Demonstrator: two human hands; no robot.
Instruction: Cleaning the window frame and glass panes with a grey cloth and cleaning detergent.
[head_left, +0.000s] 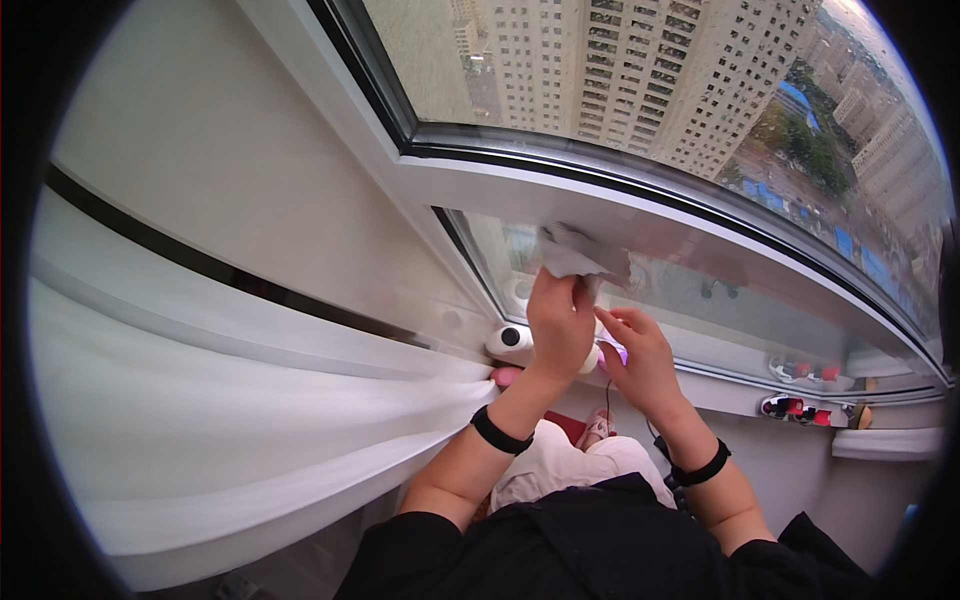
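Note:
A crumpled light-grey cloth or tissue (574, 251) is pinched in my left hand (562, 322), which is raised in front of the lower window pane (675, 292). Just to the right, my right hand (641, 356) has its fingers spread, its fingertips close to the left hand; whether it touches the lower end of the cloth cannot be told. Both wrists wear black bands. Behind and below the hands, partly hidden, are a white cylindrical item with a black circle (510, 337), a pink rounded item (506, 376) and a purple item (613, 352) on the sill.
White sheer curtains (262, 450) hang at the left. A white window frame (525, 184) crosses above the hands, with a wet pane and tall buildings beyond. Small red, black and white items (795, 410) stand on the sill at right. A dark cable (608, 397) hangs below the hands.

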